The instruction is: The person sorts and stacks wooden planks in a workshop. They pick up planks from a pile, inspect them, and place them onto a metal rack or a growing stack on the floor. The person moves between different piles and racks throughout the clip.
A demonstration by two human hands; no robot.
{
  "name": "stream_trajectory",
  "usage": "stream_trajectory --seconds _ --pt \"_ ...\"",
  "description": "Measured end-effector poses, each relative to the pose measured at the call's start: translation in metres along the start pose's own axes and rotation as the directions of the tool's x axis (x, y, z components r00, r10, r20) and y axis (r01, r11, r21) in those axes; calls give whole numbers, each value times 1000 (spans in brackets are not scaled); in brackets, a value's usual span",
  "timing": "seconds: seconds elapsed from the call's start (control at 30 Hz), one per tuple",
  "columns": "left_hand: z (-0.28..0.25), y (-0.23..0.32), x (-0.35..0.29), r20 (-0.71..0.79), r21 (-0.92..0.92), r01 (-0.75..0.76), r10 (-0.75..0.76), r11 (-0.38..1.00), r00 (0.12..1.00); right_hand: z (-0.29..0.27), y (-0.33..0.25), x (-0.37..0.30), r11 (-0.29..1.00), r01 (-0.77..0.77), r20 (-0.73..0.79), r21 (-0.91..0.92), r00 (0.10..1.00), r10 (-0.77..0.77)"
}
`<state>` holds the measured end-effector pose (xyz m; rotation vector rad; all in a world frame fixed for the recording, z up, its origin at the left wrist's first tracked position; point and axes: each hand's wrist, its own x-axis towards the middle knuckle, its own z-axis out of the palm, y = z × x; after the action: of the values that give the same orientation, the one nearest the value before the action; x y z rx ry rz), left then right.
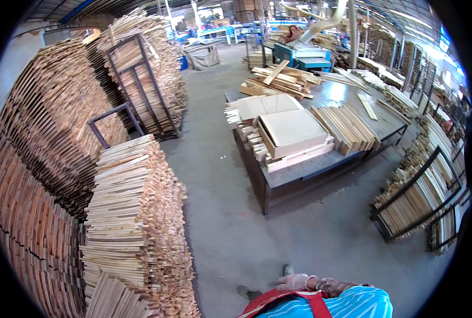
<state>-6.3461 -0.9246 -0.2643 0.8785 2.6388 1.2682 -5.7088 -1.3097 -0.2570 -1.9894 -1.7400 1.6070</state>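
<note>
My right hand (295,282), in a pale work glove, lies across the front of my body at the lower edge. Its forearm (335,286) comes in from the right, below a blue striped sleeve. The fingers point left and look stretched out, with nothing visible in them. Just below the hand is my red apron (270,301). My left hand is out of the picture. Ahead stands a dark-topped table (320,164) bearing a cardboard box (293,127), a row of wooden strips (346,127) and a loose pile of boards (281,80).
A tall stack of wooden strips (122,206) rises close on my left, with higher stacks (61,106) and a metal frame (143,85) behind. Racks of strips (418,199) line the right. Grey floor (222,212) runs between. A blue machine (302,55) with a duct stands beyond the table.
</note>
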Motion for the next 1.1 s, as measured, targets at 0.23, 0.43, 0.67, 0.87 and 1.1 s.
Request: stream_trajectory --seconds 0.23,0.43,0.67,0.87,1.1 --pt "31 -20 -224 -51 -410 -145 136 901 989 35 54 -39 943 -143 -225 300 950 215" --pt "65 -44 -536 842 -516 525 290 676 455 103 156 -137 855 -77 -458 512 818 348" --pt "-193 232 -955 484 -541 577 788 612 -381 213 301 -315 842 -117 -654 526 577 489" --pt "-391 280 -1148 -396 -552 825 909 -121 -132 184 335 -411 449 75 -439 891 398 806" --pt "-563 286 -1309 -89 29 935 931 -352 353 205 449 -451 632 261 -682 730 216 699"
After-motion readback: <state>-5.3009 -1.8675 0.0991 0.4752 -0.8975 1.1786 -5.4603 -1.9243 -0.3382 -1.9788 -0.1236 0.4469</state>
